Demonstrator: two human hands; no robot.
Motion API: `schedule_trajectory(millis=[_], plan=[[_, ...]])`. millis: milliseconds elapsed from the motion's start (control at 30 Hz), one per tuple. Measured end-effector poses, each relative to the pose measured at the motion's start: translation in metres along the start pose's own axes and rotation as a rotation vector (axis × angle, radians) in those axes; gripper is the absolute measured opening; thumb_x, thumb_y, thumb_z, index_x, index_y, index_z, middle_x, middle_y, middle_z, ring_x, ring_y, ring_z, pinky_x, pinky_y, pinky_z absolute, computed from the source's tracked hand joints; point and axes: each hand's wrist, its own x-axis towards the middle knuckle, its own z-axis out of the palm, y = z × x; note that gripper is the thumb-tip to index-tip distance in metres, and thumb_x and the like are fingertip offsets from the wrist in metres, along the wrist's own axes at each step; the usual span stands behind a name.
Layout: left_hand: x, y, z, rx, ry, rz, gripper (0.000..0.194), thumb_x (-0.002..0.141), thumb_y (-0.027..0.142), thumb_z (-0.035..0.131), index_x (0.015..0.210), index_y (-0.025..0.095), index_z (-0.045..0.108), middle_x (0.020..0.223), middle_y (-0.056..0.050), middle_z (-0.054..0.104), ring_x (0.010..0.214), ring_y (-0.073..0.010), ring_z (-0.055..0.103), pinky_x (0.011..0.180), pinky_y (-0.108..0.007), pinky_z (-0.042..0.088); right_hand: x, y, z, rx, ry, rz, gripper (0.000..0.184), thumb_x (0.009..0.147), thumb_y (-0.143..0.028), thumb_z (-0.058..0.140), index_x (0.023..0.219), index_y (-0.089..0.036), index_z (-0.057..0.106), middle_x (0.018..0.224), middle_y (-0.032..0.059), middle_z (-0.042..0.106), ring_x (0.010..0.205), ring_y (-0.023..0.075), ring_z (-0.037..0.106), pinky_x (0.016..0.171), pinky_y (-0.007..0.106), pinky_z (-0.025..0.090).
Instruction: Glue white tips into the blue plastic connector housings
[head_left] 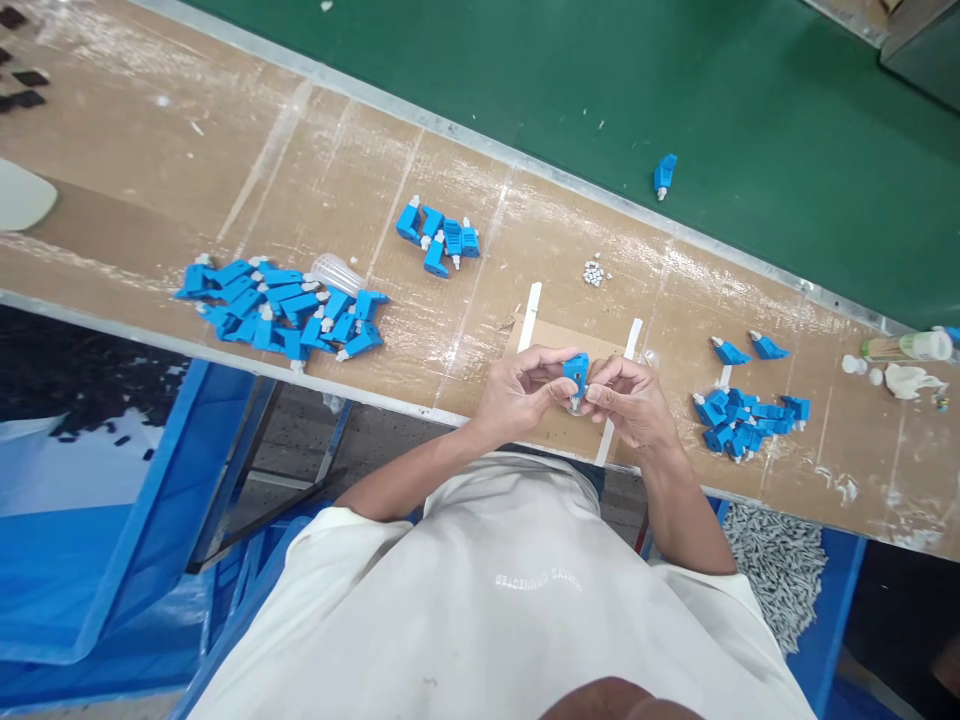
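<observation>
Above a cardboard patch at the table's near edge, my left hand grips a small blue plastic part between thumb and fingers. The part stands roughly upright, with a pale tip at its lower end. My right hand is closed in a pinch against the part's right side; whatever sits between its fingertips is hidden. Beyond both hands lies a little heap of tiny pale pieces. White tape strips flank the patch.
Blue parts form a big pile beside a clear plastic cup, a small group, and a right-hand pile. One blue part lies on the green surface. Below right, a blue bin holds grey pieces. A clear jar lies far right.
</observation>
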Motion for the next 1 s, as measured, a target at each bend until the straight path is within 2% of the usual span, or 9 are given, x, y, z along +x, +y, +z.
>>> schedule_trajectory(millis=[100, 167, 333, 433, 533, 667, 767, 867, 1000], plan=[[0.005, 0.013, -0.009, 0.122, -0.061, -0.007, 0.052, 0.075, 0.049, 0.087, 0.113, 0.015, 0.078, 0.086, -0.007, 0.078, 0.068, -0.0159, 0.071, 0.065, -0.028, 0.057, 0.002, 0.001, 0.001, -0.044, 0.010, 0.018, 0.047, 0.052, -0.050, 0.100, 0.064, -0.019, 0.067, 0.057, -0.0006, 0.068, 0.046, 0.0119, 0.062, 0.037, 0.020, 0.047], [0.019, 0.026, -0.024, 0.311, -0.060, 0.038, 0.048, 0.079, 0.046, 0.084, 0.115, 0.015, 0.077, 0.086, -0.007, 0.077, 0.069, -0.0165, 0.070, 0.068, -0.029, 0.056, 0.000, -0.001, 0.001, -0.073, 0.030, 0.019, 0.047, 0.053, -0.053, 0.099, 0.069, -0.019, 0.070, 0.055, -0.0012, 0.067, 0.042, 0.0113, 0.059, 0.035, 0.020, 0.045], [0.074, 0.063, -0.091, 1.111, 0.210, 0.283, 0.025, 0.087, 0.032, 0.073, 0.107, 0.018, 0.074, 0.092, -0.009, 0.073, 0.092, -0.0256, 0.067, 0.087, -0.038, 0.053, -0.013, -0.012, -0.009, -0.105, 0.085, -0.056, 0.043, 0.062, -0.057, 0.093, 0.072, -0.021, 0.072, 0.053, -0.0018, 0.063, 0.039, 0.0105, 0.053, 0.031, 0.020, 0.037], [0.086, 0.073, -0.115, 1.333, 0.342, 0.346, 0.025, 0.095, 0.036, 0.062, 0.112, 0.019, 0.070, 0.102, -0.013, 0.070, 0.103, -0.0293, 0.065, 0.092, -0.041, 0.050, -0.012, -0.017, -0.025, -0.189, 0.141, -0.120, 0.040, 0.067, -0.057, 0.089, 0.071, -0.021, 0.071, 0.051, -0.0025, 0.060, 0.040, 0.0102, 0.050, 0.034, 0.021, 0.036], [0.070, 0.070, -0.105, 1.336, 0.383, 0.418, 0.033, 0.102, 0.041, 0.052, 0.118, 0.018, 0.067, 0.106, -0.013, 0.069, 0.101, -0.0271, 0.065, 0.092, -0.040, 0.049, 0.017, -0.025, -0.044, -0.418, 0.227, -0.193, 0.034, 0.073, -0.053, 0.084, 0.075, -0.021, 0.071, 0.055, -0.0013, 0.062, 0.046, 0.0126, 0.054, 0.044, 0.025, 0.045], [0.031, 0.051, -0.062, 1.186, 0.213, 0.405, 0.033, 0.100, 0.043, 0.056, 0.115, 0.019, 0.071, 0.100, -0.010, 0.069, 0.088, -0.0225, 0.065, 0.084, -0.034, 0.050, 0.105, -0.051, -0.064, -0.823, 0.453, -0.338, 0.016, 0.080, -0.032, 0.072, 0.084, -0.018, 0.070, 0.082, 0.0067, 0.073, 0.074, 0.0201, 0.067, 0.075, 0.035, 0.055], [0.010, 0.036, -0.038, 0.993, 0.137, 0.354, 0.027, 0.097, 0.041, 0.062, 0.112, 0.022, 0.074, 0.094, -0.009, 0.069, 0.083, -0.0211, 0.065, 0.081, -0.032, 0.051, 0.177, -0.076, -0.068, -1.082, 0.610, -0.268, 0.034, 0.080, -0.027, 0.071, 0.110, -0.013, 0.067, 0.117, 0.0176, 0.071, 0.105, 0.0285, 0.068, 0.096, 0.044, 0.052], [-0.001, 0.026, -0.032, 0.861, 0.125, 0.372, 0.022, 0.097, 0.036, 0.063, 0.110, 0.023, 0.075, 0.098, -0.010, 0.072, 0.083, -0.0209, 0.067, 0.081, -0.032, 0.053, 0.223, -0.098, -0.060, -1.065, 0.702, -0.178, 0.049, 0.083, -0.032, 0.073, 0.125, -0.011, 0.059, 0.139, 0.0254, 0.057, 0.126, 0.0356, 0.060, 0.106, 0.053, 0.047], [-0.007, 0.021, -0.040, 0.854, 0.147, 0.488, 0.021, 0.099, 0.033, 0.059, 0.110, 0.022, 0.074, 0.101, -0.010, 0.076, 0.089, -0.0204, 0.071, 0.080, -0.032, 0.057, 0.242, -0.115, -0.046, -0.891, 0.683, -0.175, 0.026, 0.085, -0.031, 0.073, 0.101, -0.013, 0.064, 0.128, 0.0239, 0.061, 0.122, 0.0359, 0.061, 0.102, 0.052, 0.049]])
